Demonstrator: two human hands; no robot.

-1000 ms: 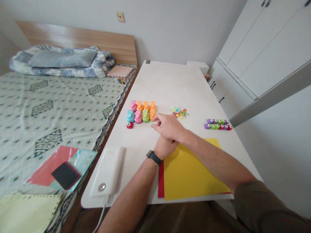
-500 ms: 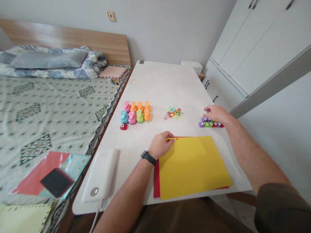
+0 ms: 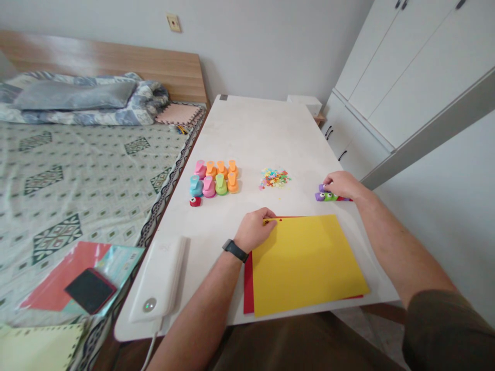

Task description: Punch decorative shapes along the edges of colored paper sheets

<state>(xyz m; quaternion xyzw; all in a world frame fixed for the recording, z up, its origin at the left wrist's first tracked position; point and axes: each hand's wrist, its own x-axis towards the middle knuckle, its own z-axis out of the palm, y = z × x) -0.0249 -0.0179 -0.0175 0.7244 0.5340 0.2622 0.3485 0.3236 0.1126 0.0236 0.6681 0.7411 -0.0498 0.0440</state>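
My left hand grips the top left corner of a yellow paper sheet, thumb on top and fingers curled under. Small cut-outs show along that edge, by the thumb. A red sheet lies beneath, its edges sticking out. At the right, my right hand is lowered over a group of small paper punches in purple, green and red. Its fingers close on a punch in the back row and hide part of the group.
Larger paper punches stand in two rows at the left, with a small red punch in front. A pile of paper confetti lies mid-table. A white corded device sits at the front left; a bed adjoins the table.
My right hand has lowered onto the small punches, and its fingers have closed. My left hand stays on the yellow sheet's corner. The view has shifted slightly.
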